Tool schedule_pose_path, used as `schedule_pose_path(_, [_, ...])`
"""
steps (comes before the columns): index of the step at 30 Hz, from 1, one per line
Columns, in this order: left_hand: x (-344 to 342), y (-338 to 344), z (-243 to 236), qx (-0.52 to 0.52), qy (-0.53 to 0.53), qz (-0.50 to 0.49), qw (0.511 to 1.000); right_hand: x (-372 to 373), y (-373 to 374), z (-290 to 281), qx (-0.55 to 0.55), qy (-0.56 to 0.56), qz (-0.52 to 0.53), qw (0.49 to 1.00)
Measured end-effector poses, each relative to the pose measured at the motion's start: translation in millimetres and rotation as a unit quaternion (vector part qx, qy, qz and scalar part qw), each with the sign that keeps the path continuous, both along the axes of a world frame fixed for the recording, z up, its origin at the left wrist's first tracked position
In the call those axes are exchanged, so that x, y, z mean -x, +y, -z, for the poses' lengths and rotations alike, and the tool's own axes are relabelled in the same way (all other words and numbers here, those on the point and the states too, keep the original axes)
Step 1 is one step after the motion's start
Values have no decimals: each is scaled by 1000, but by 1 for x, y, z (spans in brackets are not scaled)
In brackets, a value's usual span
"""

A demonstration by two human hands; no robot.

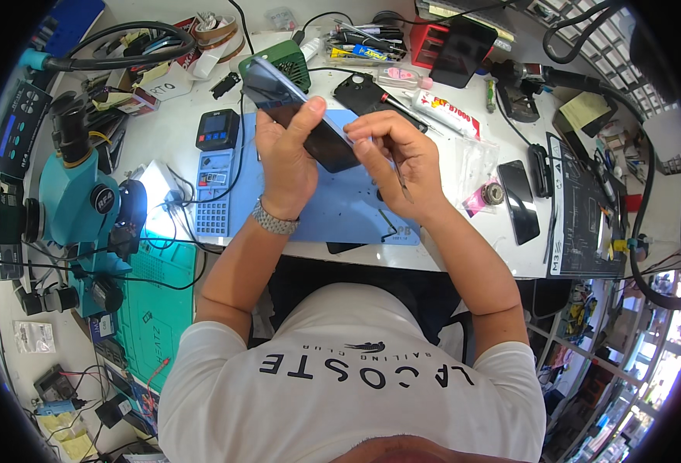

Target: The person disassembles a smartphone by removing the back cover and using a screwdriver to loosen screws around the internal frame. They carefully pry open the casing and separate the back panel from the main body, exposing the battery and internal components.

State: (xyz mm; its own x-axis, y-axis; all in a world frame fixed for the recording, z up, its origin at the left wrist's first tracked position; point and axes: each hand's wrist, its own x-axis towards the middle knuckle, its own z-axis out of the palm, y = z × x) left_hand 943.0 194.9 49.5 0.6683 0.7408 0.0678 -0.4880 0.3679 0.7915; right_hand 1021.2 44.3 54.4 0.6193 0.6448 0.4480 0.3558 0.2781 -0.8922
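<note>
Near the tabletop's (pixel 175 127) front edge, above a blue mat (pixel 340 208) lettered at its right front corner. Grasping a phone (pixel 331 147) in the left hand (pixel 290 158), slanted lengthwise from far left to front right. Pinching a thin tool (pixel 403 185) in the right hand (pixel 402 158), beside the phone's edge.

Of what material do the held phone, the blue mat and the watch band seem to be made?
Phone: dark glossy face, probably glass, showing reflections. Blue mat: likely silicone or rubber, matte, with moulded compartments. Watch band: apparently metal, silvery, with shiny links.
</note>
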Motion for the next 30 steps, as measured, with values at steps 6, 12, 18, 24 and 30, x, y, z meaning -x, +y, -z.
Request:
schedule_pose_path(6, [0, -1, 0, -53, -6, 48, 997, -10, -6, 2, 85, 92, -4, 992])
schedule_pose_path(12, [-2, -3, 3, -101, 1, 55, 993, -9, -6, -2, 122, 85, 6, 989])
schedule_pose_path(18, [-5, -3, 10, -97, 3, 50, 994, -7, -2, 3, 101, 79, 29, 991])
schedule_pose_path(24, [-7, -3, 15, -83, 13, 57, 995, -3, 0, 8, 110, 61, 69, 990])
schedule_pose_path(30, [-6, -9, 9, -105, 52, 60, 991, 2, 1, 5, 120, 42, 123, 984])
